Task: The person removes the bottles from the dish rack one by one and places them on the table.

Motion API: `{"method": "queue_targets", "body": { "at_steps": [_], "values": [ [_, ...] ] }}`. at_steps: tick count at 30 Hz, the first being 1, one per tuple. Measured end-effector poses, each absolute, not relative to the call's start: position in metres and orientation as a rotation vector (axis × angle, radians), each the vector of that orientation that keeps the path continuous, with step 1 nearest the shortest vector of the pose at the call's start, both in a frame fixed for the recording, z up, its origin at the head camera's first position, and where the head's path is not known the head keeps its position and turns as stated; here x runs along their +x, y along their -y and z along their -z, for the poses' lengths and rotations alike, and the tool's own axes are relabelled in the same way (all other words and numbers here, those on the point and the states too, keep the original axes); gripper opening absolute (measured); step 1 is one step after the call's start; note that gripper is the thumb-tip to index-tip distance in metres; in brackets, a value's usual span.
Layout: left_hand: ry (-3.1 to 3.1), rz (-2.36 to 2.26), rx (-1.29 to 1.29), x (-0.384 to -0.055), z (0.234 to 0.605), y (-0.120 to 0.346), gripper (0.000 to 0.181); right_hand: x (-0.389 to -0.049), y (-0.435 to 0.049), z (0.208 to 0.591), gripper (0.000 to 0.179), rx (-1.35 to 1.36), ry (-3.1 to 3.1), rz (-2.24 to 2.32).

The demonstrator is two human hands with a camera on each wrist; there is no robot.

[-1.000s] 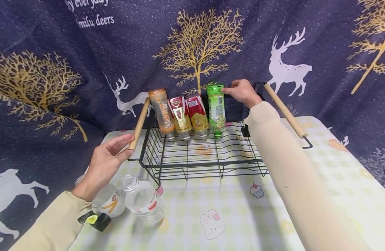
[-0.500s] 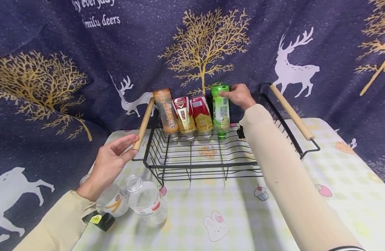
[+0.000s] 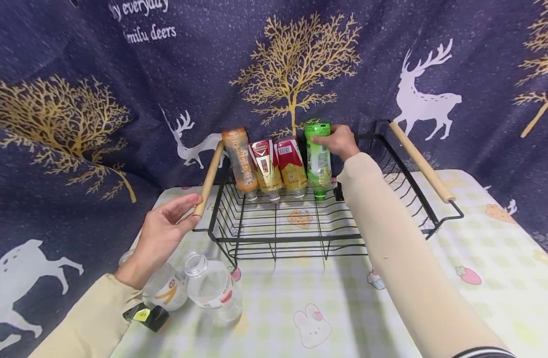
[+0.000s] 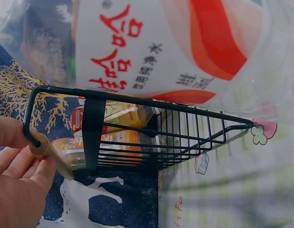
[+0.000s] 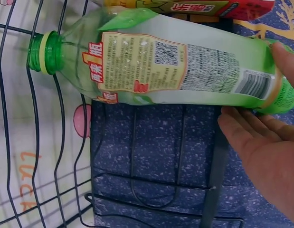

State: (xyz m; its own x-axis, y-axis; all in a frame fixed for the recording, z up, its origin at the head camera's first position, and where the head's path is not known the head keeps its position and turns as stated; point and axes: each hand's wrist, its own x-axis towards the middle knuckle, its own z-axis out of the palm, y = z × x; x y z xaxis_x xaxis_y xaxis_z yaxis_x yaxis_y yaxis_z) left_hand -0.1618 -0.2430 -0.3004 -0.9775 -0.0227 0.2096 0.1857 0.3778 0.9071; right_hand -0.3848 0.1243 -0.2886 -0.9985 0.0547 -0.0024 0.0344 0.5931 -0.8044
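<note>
In the head view my left hand (image 3: 164,233) pinches the left wooden handle (image 3: 210,179) of a black wire basket (image 3: 296,239). The left wrist view shows thumb and fingers about that handle's end. My right hand (image 3: 343,141) holds a green plastic bottle (image 3: 319,161) near its base, thumb on one side and fingers on the other. This bottle stands neck down in the basket, against its back side. Left of it, also neck down, lean two red-and-gold bottles (image 3: 266,166) and an orange-labelled bottle (image 3: 240,161). The green bottle's mouth shows uncapped in the right wrist view.
Two clear plastic bottles (image 3: 216,293) stand on the checked tablecloth (image 3: 345,308) in front of the basket's left end, one partly behind my left forearm. The right wooden handle (image 3: 421,161) sticks outward. A dark blue cloth (image 3: 202,64) hangs behind.
The head view has shifted a little, so everything sits farther right. My right hand has come round the green bottle's upper end more closely. My left hand stays at the handle.
</note>
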Motion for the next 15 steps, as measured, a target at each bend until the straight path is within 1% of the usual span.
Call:
{"method": "queue_targets", "body": {
  "at_steps": [2,5,10,15],
  "values": [
    [2.456,1.640,-0.151,-0.161,0.302,0.243,0.044,-0.385,-0.124,0.292,0.073,-0.099,2.776,-1.396],
    [2.464,1.638,-0.145,-0.161,0.302,0.242,0.044,-0.384,-0.125,0.293,0.076,-0.117,2.761,-1.369],
    [2.472,1.644,-0.134,-0.162,0.298,0.242,0.045,-0.381,-0.133,0.288,0.080,-0.113,2.730,-1.368],
    [2.463,1.681,-0.135,-0.164,0.295,0.243,0.049,-0.377,-0.142,0.282,0.079,-0.118,2.704,-1.399]
  ]
}}
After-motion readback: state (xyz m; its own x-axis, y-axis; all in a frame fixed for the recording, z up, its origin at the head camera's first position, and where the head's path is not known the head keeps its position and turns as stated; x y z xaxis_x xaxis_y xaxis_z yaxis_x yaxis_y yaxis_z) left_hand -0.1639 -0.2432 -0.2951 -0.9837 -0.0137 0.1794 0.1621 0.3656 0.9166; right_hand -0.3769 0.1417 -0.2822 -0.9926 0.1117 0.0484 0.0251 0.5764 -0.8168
